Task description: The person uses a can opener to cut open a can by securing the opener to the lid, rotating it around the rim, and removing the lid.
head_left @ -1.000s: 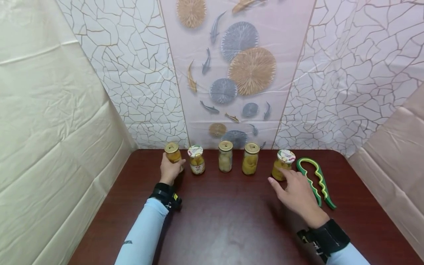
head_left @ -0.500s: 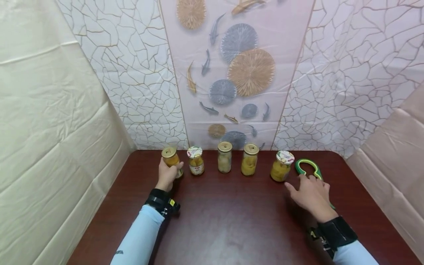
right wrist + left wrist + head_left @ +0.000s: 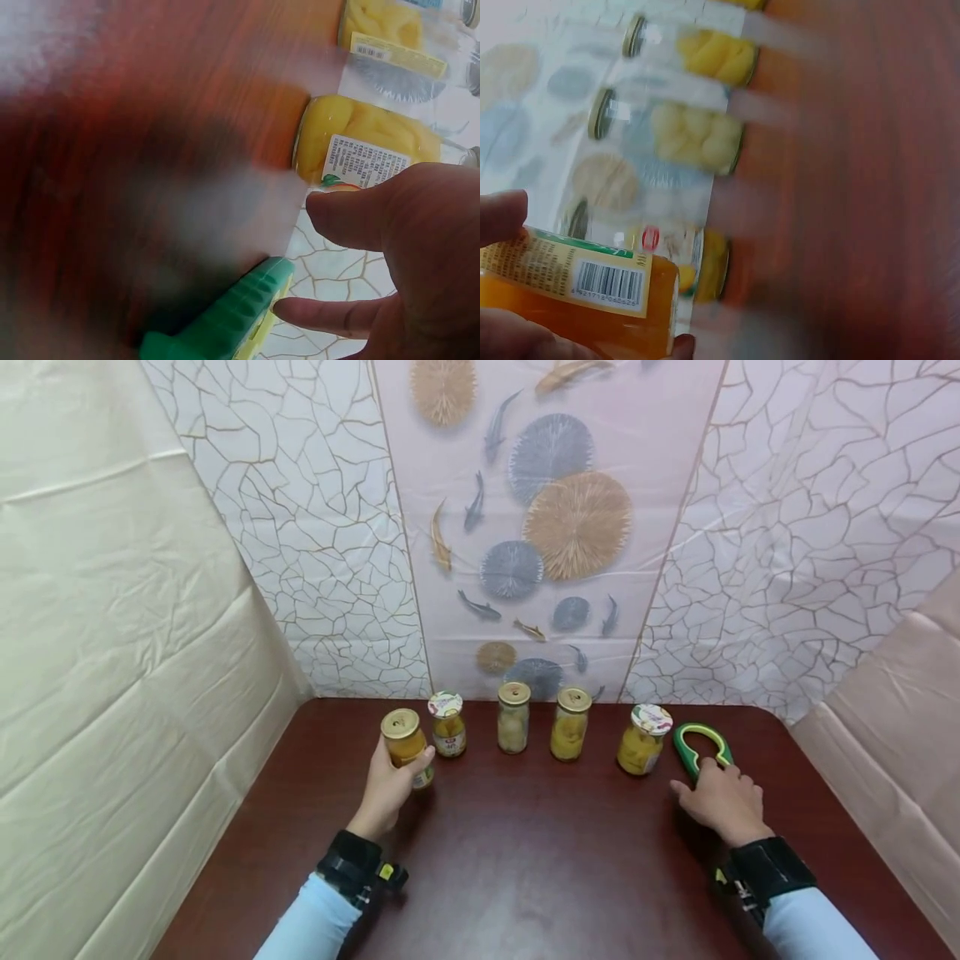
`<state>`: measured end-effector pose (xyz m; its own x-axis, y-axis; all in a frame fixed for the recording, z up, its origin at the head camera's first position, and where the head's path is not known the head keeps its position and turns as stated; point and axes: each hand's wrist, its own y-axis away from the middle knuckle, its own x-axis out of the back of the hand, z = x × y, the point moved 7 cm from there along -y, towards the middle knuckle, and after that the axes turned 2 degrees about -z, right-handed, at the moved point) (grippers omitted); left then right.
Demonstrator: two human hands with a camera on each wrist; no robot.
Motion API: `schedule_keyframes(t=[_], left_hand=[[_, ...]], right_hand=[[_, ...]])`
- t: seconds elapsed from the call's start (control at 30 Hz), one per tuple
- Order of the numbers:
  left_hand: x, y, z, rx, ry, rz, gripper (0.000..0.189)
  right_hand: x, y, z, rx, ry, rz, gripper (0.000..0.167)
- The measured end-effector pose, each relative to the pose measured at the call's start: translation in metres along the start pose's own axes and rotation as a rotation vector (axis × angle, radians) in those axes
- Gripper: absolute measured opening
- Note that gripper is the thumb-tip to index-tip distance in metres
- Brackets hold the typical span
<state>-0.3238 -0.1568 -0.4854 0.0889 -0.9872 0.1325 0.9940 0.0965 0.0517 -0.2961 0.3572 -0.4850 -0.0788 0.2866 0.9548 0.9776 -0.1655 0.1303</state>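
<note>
The left hand (image 3: 390,785) holds a gold-lidded jar (image 3: 406,745) at the left of the scene, fingers wrapped round its side and the thumb on its right; whether the base is off the surface (image 3: 487,868), I cannot tell. The right hand (image 3: 722,802) lies over the opener (image 3: 236,309) at the right, thumb spread away and one fingertip just beside or touching the yellow inner edge; I cannot see it pinching anything.

The jar should be fairly heavy for its size, being full, and rigid; bare glass could slip and would break if dropped. A grip low on the body, over the paper label (image 3: 609,283), would be steadier and leave the lid (image 3: 400,723) free. The opener looks stiff and light, probably plastic, and unlikely to break. It is best taken by its near part, mostly hidden under the hand, leaving the far loop free.
</note>
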Motion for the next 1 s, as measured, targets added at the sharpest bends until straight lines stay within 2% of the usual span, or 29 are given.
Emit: schedule_keyframes(t=[0.17,0.33,0.47,0.6,0.73,0.9,1.0], left_hand=[[-0.016,0.021,0.002,-0.04,-0.021,-0.044,0.064],[-0.025,0.036,0.0,-0.043,-0.021,-0.071,0.065],[-0.03,0.045,-0.003,-0.029,-0.023,-0.113,0.068],[-0.034,0.05,-0.003,-0.032,-0.044,-0.166,0.071],[-0.039,0.052,-0.001,-0.044,-0.046,-0.193,0.07],[-0.041,0.053,0.001,-0.042,-0.036,-0.185,0.071],[-0.041,0.053,0.001,-0.034,-0.033,-0.188,0.072]], right_hand=[[0.001,-0.011,0.005,-0.025,0.0,-0.027,0.075],[0.0,-0.02,0.012,-0.062,0.019,-0.057,0.072],[-0.004,-0.02,0.019,-0.078,0.023,-0.083,0.059],[-0.003,-0.021,0.026,-0.068,0.049,-0.1,0.042],[-0.001,-0.022,0.025,-0.041,0.074,-0.101,0.041],[-0.004,-0.023,0.025,-0.034,0.083,-0.126,0.042],[-0.004,-0.023,0.027,-0.04,0.073,-0.106,0.041]])
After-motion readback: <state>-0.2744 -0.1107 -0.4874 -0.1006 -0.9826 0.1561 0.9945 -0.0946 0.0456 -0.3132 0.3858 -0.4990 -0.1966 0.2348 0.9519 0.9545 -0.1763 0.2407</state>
